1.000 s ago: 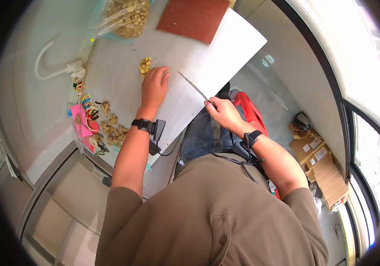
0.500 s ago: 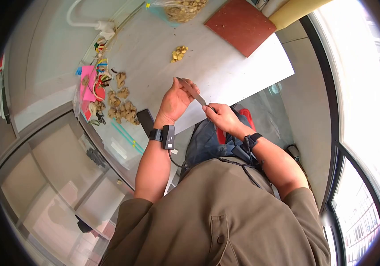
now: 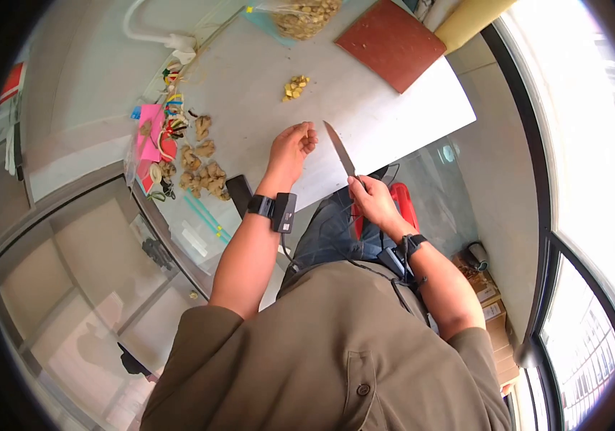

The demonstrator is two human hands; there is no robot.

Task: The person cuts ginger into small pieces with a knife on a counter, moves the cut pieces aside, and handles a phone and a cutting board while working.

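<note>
My right hand [image 3: 372, 197] grips a knife [image 3: 339, 147] by its handle, the blade pointing up and away over the front part of the white table [image 3: 386, 122]. To its left, my left hand [image 3: 293, 152] has its fingers curled in; whatever may be inside is hidden. The blade and the left hand are apart. Beyond the left hand lies a small pile of cut yellow ginger pieces [image 3: 296, 87]. Whole ginger roots [image 3: 207, 178] lie left of that hand, close to a dark phone [image 3: 238, 195].
A reddish-brown board [image 3: 391, 44] lies at the far right of the table, beside a bag of ginger pieces [image 3: 307, 18]. Along the left edge are a pink sheet [image 3: 151, 133] and assorted ties. A red stool [image 3: 403, 206] shows by my legs. Windows line the right side.
The knife has come away from my left hand, moving right with its blade turned more upright. My left hand has curled its fingers in more.
</note>
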